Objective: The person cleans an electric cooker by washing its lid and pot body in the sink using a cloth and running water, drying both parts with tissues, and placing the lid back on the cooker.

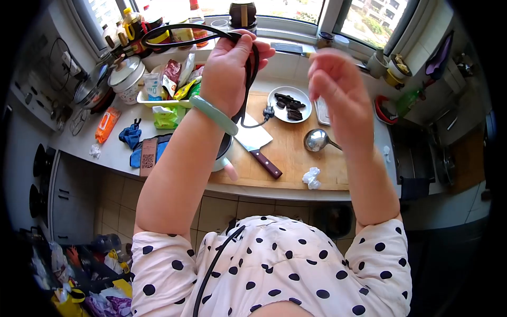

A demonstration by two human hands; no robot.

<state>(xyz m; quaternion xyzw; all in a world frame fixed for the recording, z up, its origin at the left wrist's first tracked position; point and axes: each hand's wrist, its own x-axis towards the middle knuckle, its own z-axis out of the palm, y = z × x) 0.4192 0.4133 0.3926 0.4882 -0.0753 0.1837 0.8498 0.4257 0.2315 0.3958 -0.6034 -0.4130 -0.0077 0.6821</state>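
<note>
My left hand (232, 68) is closed round a looped black power cord (195, 26), raised over the counter. Below that hand, the cord's plug (269, 112) dangles above the cutting board (296, 164). My right hand (338, 90), blurred by motion, is lifted to the right with its fingers loosely bent and apart; nothing shows in it. A cleaver (259, 145) with a brown handle lies on the board. Under my left forearm, a vessel with a pinkish handle (231, 170) is mostly hidden. Near my right hand are a plate of dark pieces (280, 117) and a metal ladle (317, 140).
A crumpled tissue (311, 178) lies near the board's front edge. To the left stand a tray of packets (142, 96), a white lidded pot (127, 79) and an orange packet (108, 124). Bottles (134, 29) line the window side. The sink (412, 153) is at right.
</note>
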